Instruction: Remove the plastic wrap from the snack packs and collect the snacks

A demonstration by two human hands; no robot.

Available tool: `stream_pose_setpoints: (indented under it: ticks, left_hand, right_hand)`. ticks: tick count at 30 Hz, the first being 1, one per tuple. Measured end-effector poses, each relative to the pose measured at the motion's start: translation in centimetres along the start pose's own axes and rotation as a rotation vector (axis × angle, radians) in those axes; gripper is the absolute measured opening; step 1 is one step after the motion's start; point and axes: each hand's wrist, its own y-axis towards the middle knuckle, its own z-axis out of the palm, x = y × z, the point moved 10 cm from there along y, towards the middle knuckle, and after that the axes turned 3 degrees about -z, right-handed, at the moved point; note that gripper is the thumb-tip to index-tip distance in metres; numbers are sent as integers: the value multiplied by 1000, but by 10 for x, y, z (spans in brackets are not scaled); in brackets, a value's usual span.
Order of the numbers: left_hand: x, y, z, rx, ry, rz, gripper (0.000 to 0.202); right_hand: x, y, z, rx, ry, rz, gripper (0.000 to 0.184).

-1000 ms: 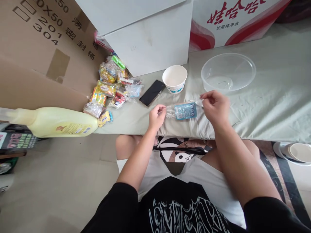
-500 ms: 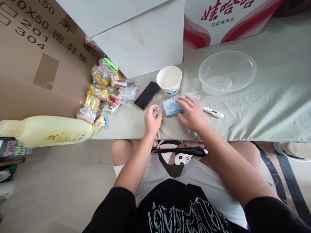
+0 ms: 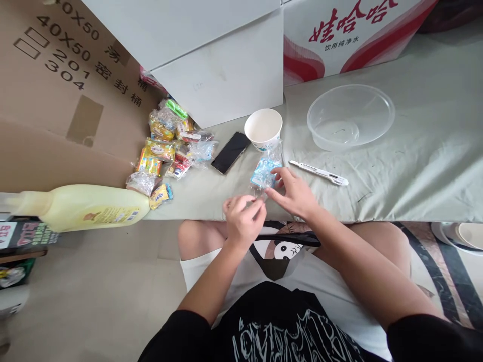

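A small blue packet in clear plastic wrap (image 3: 264, 172) lies tilted near the bench's front edge, just below a white paper bowl (image 3: 264, 126). My left hand (image 3: 245, 217) is closed, pinching the near end of the clear wrap between thumb and fingers. On the packet's right side rests my right hand (image 3: 294, 193), its thumb and fingertips curled around the edge. Right of the bowl a slim white pen (image 3: 319, 173) lies on the cloth. A black phone (image 3: 231, 153) lies to the left.
Several wrapped snack packets (image 3: 160, 149) are heaped at the left, beside a pale yellow bottle (image 3: 94, 207) on its side. A clear plastic basin (image 3: 350, 118) stands at the right. White boxes (image 3: 222, 75) and a brown carton (image 3: 56, 105) border the bench.
The packet has turned, its near end now toward me. My left hand has moved closer to me with the wrap's end; my right hand has shifted slightly nearer, uncovering more of the pen.
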Motion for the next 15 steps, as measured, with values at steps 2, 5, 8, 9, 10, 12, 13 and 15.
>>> stream_pose_setpoints:
  ticks: [2, 5, 8, 9, 10, 12, 13, 15]
  left_hand:
    - [-17, -1, 9, 70, -45, 71, 23]
    - [-31, -1, 22, 214, -177, 144, 25]
    - [-9, 10, 29, 292, -364, -1, 19]
    - [6, 17, 30, 269, -388, -97, 17]
    - [22, 23, 32, 232, -383, -201, 16]
    - [49, 34, 40, 189, -320, -369, 19]
    - [58, 38, 49, 209, -295, -421, 30]
    - [66, 43, 70, 315, -292, -474, 42]
  right_hand:
    - [2, -1, 6, 48, 7, -7, 48]
    - [0, 0, 10, 125, 42, -7, 28]
    - [-14, 2, -5, 64, -27, 68, 4]
    - [-19, 2, -15, -8, -87, 98, 6]
    - [-22, 1, -28, -104, -161, 119, 14]
    - [-15, -4, -53, -323, -314, 85, 33]
    - [-6, -6, -60, -404, -369, 19, 40]
    - [18, -8, -53, -388, -397, -205, 43]
